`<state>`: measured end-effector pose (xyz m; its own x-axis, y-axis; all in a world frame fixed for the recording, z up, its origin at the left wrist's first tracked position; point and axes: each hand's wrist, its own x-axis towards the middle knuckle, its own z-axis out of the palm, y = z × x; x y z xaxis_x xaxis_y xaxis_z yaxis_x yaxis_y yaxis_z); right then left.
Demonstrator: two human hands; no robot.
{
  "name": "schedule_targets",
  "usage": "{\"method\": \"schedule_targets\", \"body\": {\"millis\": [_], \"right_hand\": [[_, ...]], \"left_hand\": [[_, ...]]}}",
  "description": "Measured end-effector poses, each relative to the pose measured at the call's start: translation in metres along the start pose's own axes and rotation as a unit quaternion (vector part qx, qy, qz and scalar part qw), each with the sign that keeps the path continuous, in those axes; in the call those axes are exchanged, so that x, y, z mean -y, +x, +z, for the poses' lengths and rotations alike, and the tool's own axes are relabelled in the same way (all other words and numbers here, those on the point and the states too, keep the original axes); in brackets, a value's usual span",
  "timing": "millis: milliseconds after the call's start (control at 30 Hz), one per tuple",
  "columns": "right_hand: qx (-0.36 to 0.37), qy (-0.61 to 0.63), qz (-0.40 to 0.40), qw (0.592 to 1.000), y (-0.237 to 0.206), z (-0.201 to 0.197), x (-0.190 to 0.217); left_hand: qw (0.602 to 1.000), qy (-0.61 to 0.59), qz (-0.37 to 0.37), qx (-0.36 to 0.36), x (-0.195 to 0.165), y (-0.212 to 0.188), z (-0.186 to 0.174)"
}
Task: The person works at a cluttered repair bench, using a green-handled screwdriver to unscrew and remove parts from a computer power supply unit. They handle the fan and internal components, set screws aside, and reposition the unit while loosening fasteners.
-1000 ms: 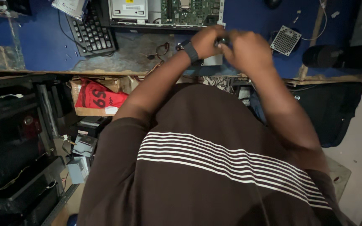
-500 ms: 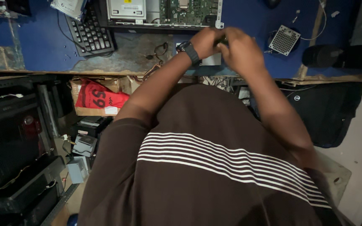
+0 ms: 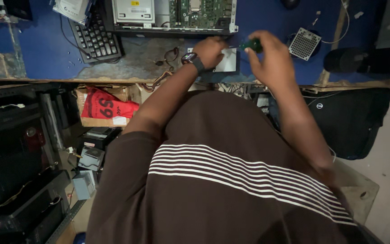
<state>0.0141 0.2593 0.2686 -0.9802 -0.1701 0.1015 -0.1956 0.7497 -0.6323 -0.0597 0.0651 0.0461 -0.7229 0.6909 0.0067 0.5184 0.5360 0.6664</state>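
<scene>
The white component (image 3: 227, 61) lies flat on the blue counter (image 3: 41, 49), just below the front edge of the open computer case (image 3: 172, 16), and serves as the reference point. Well to its left, a black keyboard (image 3: 96, 39) rests on the counter, partly under the case's left corner. The left hand (image 3: 211, 50), wearing a dark wristwatch (image 3: 193, 60), sits at the component's upper left edge, fingers curled and pressed down on it; whether anything is pinched beneath them cannot be told. Directly above the component's right edge, the right hand (image 3: 274, 61) is closed around a green-handled screwdriver (image 3: 250, 44), whose shaft points left toward the left hand. Judgement: the work is best done with the left hand keeping the component pinned firmly while the driver stays square to the fastener, with steady pressure to avoid slipping. To the component's right lies a small perforated grille (image 3: 304, 43), apart from both hands.
</scene>
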Motion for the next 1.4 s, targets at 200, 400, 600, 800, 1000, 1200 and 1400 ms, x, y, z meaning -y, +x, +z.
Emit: {"method": "schedule_targets", "body": {"millis": [200, 400, 600, 800, 1000, 1200, 1400], "right_hand": [[-0.017, 0.011, 0.036, 0.999, -0.014, -0.009, -0.003], [-0.065, 0.045, 0.04, 0.996, -0.035, -0.02, -0.005], [-0.081, 0.087, 0.084, 0.989, -0.056, -0.018, -0.012], [-0.094, 0.113, 0.112, 0.983, -0.07, -0.012, -0.02], [-0.079, 0.129, 0.149, 0.977, -0.075, -0.003, -0.024], [-0.084, 0.121, 0.148, 0.978, -0.078, -0.001, -0.023], [-0.074, 0.124, 0.163, 0.976, -0.083, 0.002, -0.026]], "left_hand": [[0.995, 0.096, -0.001, 0.012, -0.011, 0.009, 0.01], [0.991, 0.13, 0.024, 0.003, -0.009, 0.013, 0.017], [0.99, 0.131, 0.044, 0.016, -0.014, 0.016, 0.018], [0.989, 0.143, 0.026, 0.014, -0.016, 0.017, 0.02], [0.979, 0.197, 0.052, -0.016, -0.019, 0.016, 0.025], [0.968, 0.241, 0.048, -0.052, -0.023, 0.013, 0.029], [0.971, 0.23, 0.05, -0.05, -0.022, 0.011, 0.028]]}}
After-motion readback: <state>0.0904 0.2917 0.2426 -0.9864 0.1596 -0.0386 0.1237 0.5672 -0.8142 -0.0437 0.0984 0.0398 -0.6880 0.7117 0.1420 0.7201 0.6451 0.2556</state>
